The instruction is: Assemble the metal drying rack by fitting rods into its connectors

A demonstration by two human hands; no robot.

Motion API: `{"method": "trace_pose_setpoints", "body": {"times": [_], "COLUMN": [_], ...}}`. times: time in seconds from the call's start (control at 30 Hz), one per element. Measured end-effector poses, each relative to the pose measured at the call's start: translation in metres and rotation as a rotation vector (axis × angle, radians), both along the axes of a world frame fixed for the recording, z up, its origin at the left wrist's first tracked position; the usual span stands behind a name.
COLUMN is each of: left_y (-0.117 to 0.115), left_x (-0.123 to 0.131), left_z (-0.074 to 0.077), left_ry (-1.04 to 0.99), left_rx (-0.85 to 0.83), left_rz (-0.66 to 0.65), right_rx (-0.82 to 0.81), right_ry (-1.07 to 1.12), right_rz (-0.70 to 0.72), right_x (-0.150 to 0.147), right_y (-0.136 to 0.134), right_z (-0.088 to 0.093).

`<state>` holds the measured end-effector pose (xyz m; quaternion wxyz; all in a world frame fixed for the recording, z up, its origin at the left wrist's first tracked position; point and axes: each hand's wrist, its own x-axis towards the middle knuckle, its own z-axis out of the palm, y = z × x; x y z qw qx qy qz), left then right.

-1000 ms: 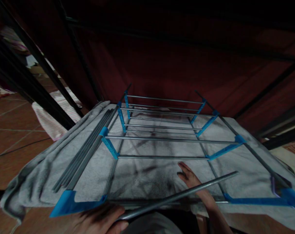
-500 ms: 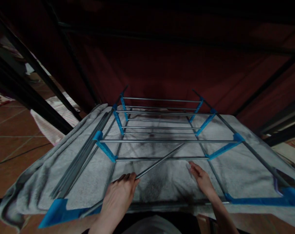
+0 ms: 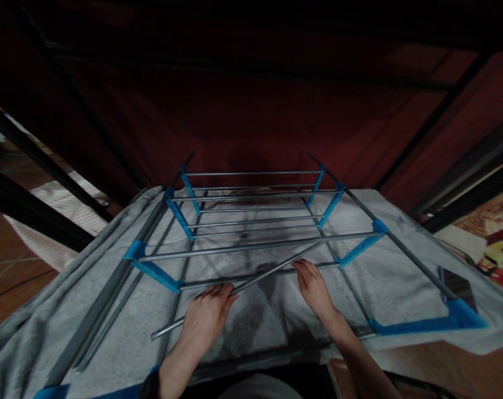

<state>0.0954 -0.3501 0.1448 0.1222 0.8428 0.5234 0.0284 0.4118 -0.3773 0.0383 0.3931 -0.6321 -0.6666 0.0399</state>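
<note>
My left hand (image 3: 208, 318) is wrapped around a loose grey metal tube (image 3: 262, 277), which slants up to the right with its near end sticking out behind the hand. My right hand (image 3: 314, 288) has its fingers pinched together close under the tube's far part, by the lower crossbar; what lies between the fingertips is hidden. Around both hands stands a rack frame of grey tubes with blue plastic brackets (image 3: 155, 274). The tube's far end reaches the front upper crossbar (image 3: 235, 249); I cannot tell whether they touch.
Several loose tubes (image 3: 110, 299) lie along the left side. A grey blanket (image 3: 409, 288) covers the surface under the rack. A dark phone (image 3: 458, 288) lies at the right beside a blue bracket. Behind hang dark red curtains (image 3: 243, 122) with black metal posts.
My right hand has moved left and up toward the slanted tube, its fingers now closed together. The tube's near end has lifted off the blue bracket at the lower left. The view has shifted right.
</note>
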Motion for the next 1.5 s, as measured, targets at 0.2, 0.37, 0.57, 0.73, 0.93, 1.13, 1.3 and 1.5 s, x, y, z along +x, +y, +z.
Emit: {"method": "trace_pose_setpoints", "body": {"times": [0.2,0.37,0.57,0.73,0.93,1.13,1.3,1.5], "left_y": [0.018,0.025,0.030,0.031,0.030,0.028,0.029,0.035], "left_x": [0.000,-0.002,-0.009,-0.011,-0.012,-0.006,-0.002,0.018], "left_z": [-0.013,-0.024,-0.034,-0.036,-0.036,-0.036,-0.044,-0.050], "left_ry": [-0.038,-0.042,-0.093,-0.069,-0.029,0.054,0.112,0.197], "left_rx": [0.043,0.080,0.092,0.133,0.169,0.110,0.125,0.170], "left_rz": [-0.057,-0.075,-0.077,-0.083,-0.085,-0.053,-0.028,-0.055], "right_rx": [0.045,0.060,-0.001,-0.029,-0.044,-0.120,-0.128,-0.087], "right_ry": [-0.082,-0.183,-0.362,-0.415,-0.386,-0.373,-0.366,-0.367], "right_rz": [-0.031,-0.040,0.070,0.131,0.201,0.214,0.246,0.225], "right_x": [-0.016,-0.023,-0.021,-0.017,-0.017,-0.015,-0.012,-0.003], "right_y": [0.012,0.021,0.031,0.036,0.033,0.027,0.031,0.044], "right_z": [0.014,0.014,0.015,0.018,0.019,0.008,-0.005,-0.019]}}
